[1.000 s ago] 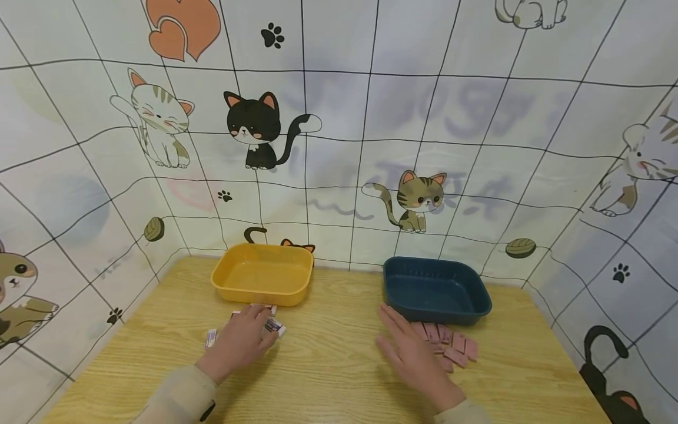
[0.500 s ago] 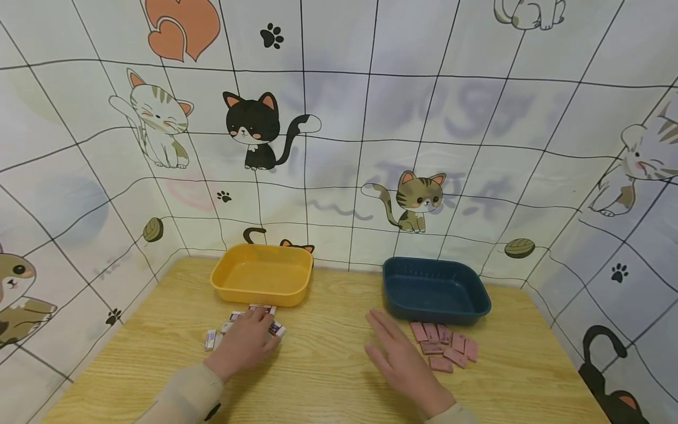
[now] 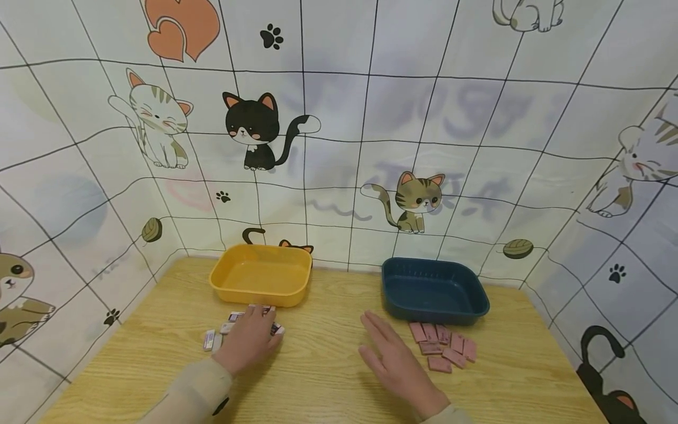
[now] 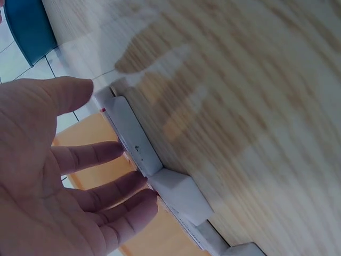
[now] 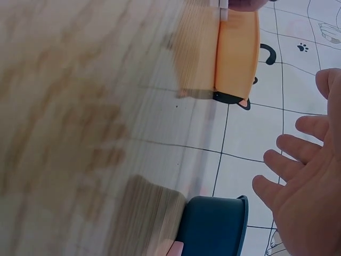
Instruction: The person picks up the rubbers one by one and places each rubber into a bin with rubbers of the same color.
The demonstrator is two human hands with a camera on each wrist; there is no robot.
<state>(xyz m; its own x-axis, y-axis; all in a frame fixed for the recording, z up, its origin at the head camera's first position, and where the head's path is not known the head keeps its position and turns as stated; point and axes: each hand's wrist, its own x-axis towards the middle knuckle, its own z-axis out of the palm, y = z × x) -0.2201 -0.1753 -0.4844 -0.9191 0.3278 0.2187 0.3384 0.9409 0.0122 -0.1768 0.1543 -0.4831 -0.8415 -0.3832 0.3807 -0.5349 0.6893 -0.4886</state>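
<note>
My left hand reaches over a group of small white blocks with purple print, which look like erasers. In the left wrist view its fingers are loosely bent, with the tips at the edge of a white block; nothing is gripped. Part of the group is hidden under that hand in the head view. My right hand hovers over the table with fingers extended and holds nothing. Just to its right lie several small pink blocks, flat and close together.
A yellow bin stands behind the white blocks. Behind the pink blocks is a dark blue bin. Both are on a wood-grain table, bordered at the back and sides by cat-patterned sheeting.
My right hand has drifted left, away from the pink blocks, uncovering more of them. The left hand has shifted slightly right and toward me, showing more white blocks. The blocks look unmoved.
</note>
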